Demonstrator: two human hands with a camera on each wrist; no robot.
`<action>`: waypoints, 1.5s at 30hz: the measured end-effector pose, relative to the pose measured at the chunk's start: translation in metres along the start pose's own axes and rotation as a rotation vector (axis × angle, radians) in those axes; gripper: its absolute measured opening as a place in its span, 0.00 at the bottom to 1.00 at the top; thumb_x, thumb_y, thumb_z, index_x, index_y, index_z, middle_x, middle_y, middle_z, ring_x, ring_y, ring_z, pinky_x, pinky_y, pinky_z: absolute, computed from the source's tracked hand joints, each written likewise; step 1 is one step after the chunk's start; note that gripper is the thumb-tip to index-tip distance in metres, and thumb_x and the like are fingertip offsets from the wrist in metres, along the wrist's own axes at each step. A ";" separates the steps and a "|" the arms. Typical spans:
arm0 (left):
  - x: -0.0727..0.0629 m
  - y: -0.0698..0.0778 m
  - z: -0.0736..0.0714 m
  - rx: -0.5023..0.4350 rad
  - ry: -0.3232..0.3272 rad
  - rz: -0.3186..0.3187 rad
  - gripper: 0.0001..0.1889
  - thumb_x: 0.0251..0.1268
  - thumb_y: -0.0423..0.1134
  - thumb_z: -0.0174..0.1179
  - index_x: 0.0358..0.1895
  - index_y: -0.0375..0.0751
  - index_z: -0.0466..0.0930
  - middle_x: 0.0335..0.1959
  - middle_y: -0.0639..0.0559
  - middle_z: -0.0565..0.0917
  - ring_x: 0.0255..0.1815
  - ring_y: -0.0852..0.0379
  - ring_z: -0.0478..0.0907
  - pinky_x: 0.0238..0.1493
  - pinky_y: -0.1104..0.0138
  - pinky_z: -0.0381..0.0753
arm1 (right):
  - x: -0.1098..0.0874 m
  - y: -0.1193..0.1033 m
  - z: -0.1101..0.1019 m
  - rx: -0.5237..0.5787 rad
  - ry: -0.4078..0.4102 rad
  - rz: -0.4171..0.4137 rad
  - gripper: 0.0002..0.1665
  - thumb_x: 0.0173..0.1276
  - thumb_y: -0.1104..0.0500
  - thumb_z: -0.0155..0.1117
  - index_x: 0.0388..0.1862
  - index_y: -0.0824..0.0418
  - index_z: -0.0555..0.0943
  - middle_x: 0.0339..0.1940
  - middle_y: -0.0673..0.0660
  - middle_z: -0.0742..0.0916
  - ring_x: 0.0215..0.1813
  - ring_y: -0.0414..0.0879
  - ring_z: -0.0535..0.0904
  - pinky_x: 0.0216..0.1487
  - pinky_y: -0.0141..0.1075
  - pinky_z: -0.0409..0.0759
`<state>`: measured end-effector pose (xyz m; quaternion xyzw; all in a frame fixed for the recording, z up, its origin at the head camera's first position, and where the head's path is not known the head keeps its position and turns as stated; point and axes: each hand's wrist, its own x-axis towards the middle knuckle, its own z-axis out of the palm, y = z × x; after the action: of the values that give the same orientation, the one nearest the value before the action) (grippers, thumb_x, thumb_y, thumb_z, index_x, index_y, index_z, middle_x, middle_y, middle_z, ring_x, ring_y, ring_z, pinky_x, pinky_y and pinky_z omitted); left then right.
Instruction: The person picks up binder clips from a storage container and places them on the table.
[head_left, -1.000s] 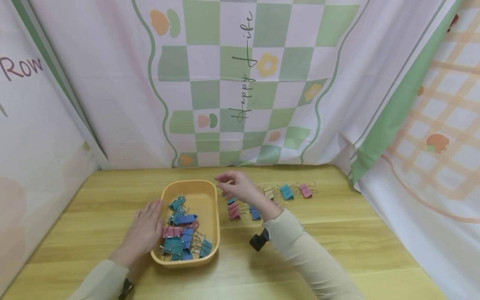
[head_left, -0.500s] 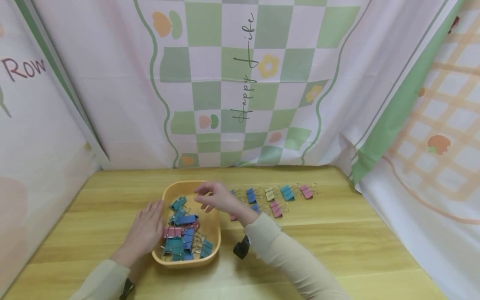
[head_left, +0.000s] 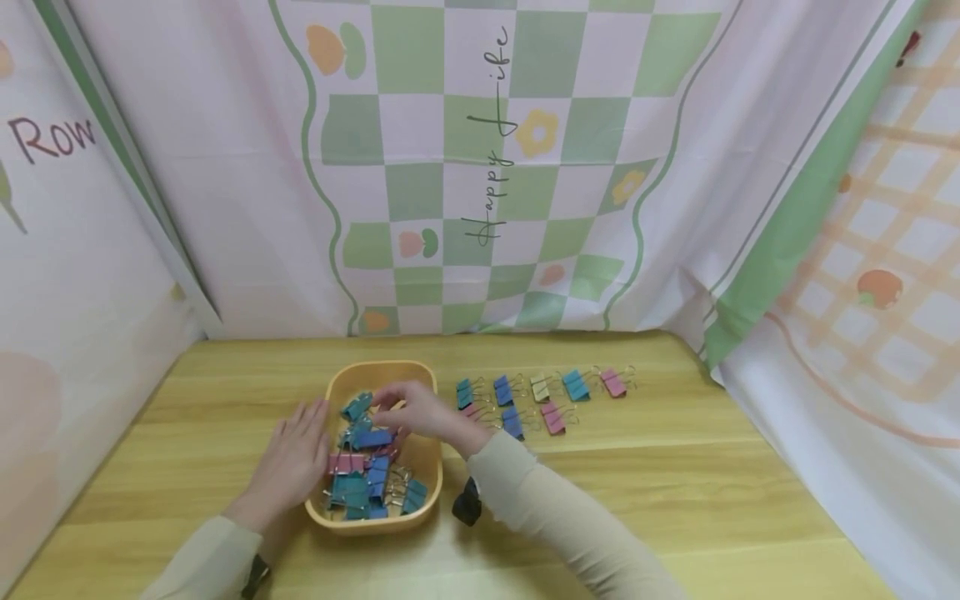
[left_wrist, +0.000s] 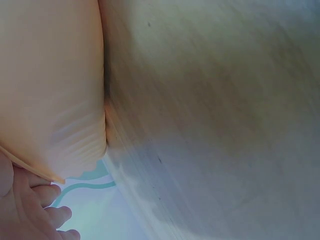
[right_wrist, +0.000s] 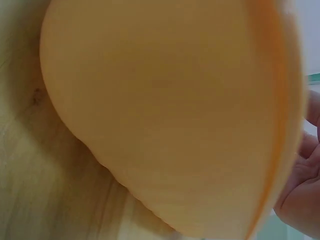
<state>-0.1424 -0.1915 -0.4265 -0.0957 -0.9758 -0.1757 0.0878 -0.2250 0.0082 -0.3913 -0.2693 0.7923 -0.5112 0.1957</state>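
A yellow basket point(head_left: 439, 454) holds a heap of binder clips in teal, blue and pink. My left hand point(head_left: 292, 458) rests against its left rim with fingers extended; in the left wrist view the fingers point(left_wrist: 47, 195) lie at the rim. Over the basket, my right hand point(head_left: 412, 410) reaches in from the right with bent fingers, and no clip shows between them. Its fingertips are close to a teal binder clip point(head_left: 357, 406) and above a blue binder clip point(head_left: 372, 438). The right wrist view mostly shows the basket's outer wall point(right_wrist: 150, 100), with part of the right hand point(right_wrist: 302, 190) beyond the rim.
Right of the basket, binder clips lie in two rows on the wooden table point(head_left: 675, 500). The back row runs from teal point(head_left: 465, 392) to pink point(head_left: 613, 383); the front row includes a blue clip point(head_left: 512, 422). A checkered curtain point(head_left: 480, 167) hangs behind the table.
My right hand has moved left and toward me, from beside the clip rows to inside the basket's outline. The clips it covered are now in sight. My left hand has stayed put.
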 end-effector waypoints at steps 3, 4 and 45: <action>0.000 0.000 0.000 -0.004 -0.001 -0.003 0.27 0.72 0.38 0.38 0.68 0.26 0.51 0.69 0.32 0.54 0.68 0.32 0.46 0.65 0.43 0.44 | 0.002 0.000 0.003 -0.035 -0.001 -0.001 0.13 0.60 0.65 0.65 0.43 0.69 0.79 0.31 0.51 0.80 0.24 0.44 0.77 0.23 0.38 0.82; 0.000 0.001 -0.001 -0.006 -0.002 -0.004 0.27 0.72 0.38 0.38 0.68 0.26 0.51 0.68 0.32 0.54 0.68 0.32 0.46 0.65 0.43 0.44 | 0.003 0.001 0.004 -0.041 -0.002 0.002 0.12 0.60 0.66 0.65 0.42 0.69 0.80 0.31 0.50 0.80 0.24 0.44 0.77 0.23 0.38 0.82; -0.001 0.001 0.000 -0.004 0.025 0.009 0.26 0.71 0.37 0.39 0.68 0.25 0.52 0.68 0.33 0.54 0.68 0.33 0.47 0.65 0.42 0.45 | -0.003 0.001 -0.015 -0.085 0.138 0.058 0.05 0.64 0.63 0.61 0.29 0.63 0.80 0.24 0.53 0.81 0.27 0.44 0.77 0.31 0.46 0.82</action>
<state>-0.1417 -0.1908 -0.4262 -0.0981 -0.9739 -0.1784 0.1007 -0.2317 0.0205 -0.3861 -0.2185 0.8323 -0.4888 0.1436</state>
